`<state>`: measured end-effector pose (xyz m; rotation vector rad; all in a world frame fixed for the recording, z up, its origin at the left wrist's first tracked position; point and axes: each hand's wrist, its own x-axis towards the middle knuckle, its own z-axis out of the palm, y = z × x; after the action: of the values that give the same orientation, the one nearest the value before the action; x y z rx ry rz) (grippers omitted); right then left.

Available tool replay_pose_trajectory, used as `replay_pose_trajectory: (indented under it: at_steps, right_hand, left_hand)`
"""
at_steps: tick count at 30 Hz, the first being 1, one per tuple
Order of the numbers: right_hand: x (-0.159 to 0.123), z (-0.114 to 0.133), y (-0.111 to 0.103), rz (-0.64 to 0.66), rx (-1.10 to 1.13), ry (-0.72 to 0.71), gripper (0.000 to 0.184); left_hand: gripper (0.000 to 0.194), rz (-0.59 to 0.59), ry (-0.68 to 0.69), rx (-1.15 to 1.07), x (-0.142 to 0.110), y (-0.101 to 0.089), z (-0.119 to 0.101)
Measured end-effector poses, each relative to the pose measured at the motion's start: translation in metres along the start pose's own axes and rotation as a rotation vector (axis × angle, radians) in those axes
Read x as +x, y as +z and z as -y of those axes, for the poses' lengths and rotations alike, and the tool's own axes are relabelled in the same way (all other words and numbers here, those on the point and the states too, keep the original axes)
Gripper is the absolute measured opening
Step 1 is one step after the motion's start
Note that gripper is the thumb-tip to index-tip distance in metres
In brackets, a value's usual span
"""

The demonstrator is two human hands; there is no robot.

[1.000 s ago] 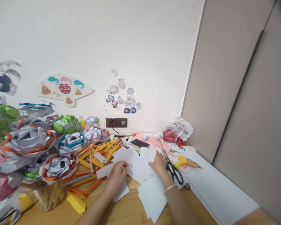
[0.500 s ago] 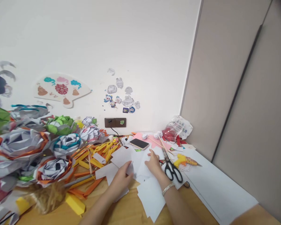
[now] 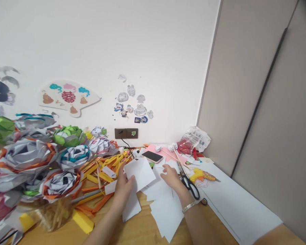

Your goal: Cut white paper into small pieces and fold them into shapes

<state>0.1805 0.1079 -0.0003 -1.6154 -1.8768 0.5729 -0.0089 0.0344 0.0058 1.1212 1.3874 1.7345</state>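
Note:
White paper sheets (image 3: 140,173) are gripped in my left hand (image 3: 124,183), its thumb on top and fingers behind, lifted at a tilt above the table. More white paper hangs or lies just below that hand; I cannot tell whether it is held too. My right hand (image 3: 170,176) hovers over loose white paper (image 3: 165,214), fingers bent and apart, with nothing visible in them. Beside it lie black-handled scissors (image 3: 190,187), partly behind the wrist. Past the hands, a phone (image 3: 152,156) rests on the papers.
Several folded paper flowers (image 3: 63,183) crowd the left. Orange and yellow paper strips (image 3: 109,166) lie beside them. A yellow glue gun (image 3: 202,175) and large white sheets (image 3: 234,200) are at the right. A plastic bag (image 3: 193,139) sits against the wall.
My left hand has closed on white sheets and raised them, moving slightly left. My right hand has shifted a little right, away from the sheets.

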Motion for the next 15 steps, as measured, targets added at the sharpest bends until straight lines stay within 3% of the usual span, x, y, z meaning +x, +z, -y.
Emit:
replay_pose_trajectory:
  at_steps: [3,5,8,12,15]
  right_hand:
    - [-0.005,0.003,-0.006,0.049,-0.121,-0.012,0.035]
    - [-0.009,0.005,-0.007,0.063,-0.219,-0.013,0.037]
    - [-0.013,0.008,-0.006,0.071,-0.359,0.052,0.045]
    - [-0.012,0.008,-0.006,0.118,-0.428,0.138,0.055]
    - [-0.01,0.006,-0.008,0.152,-0.401,0.153,0.043]
  left_hand:
    - [0.055,-0.106,-0.156,-0.262,0.008,-0.005,-0.001]
    - [0.037,-0.141,-0.227,-0.359,0.011,-0.007,-0.002]
    - [0.015,-0.134,-0.268,-0.407,0.014,-0.009,-0.002]
    - [0.008,-0.154,-0.31,-0.423,0.012,-0.008,-0.002]
    - [0.002,-0.161,-0.334,-0.405,0.011,-0.008,-0.002]
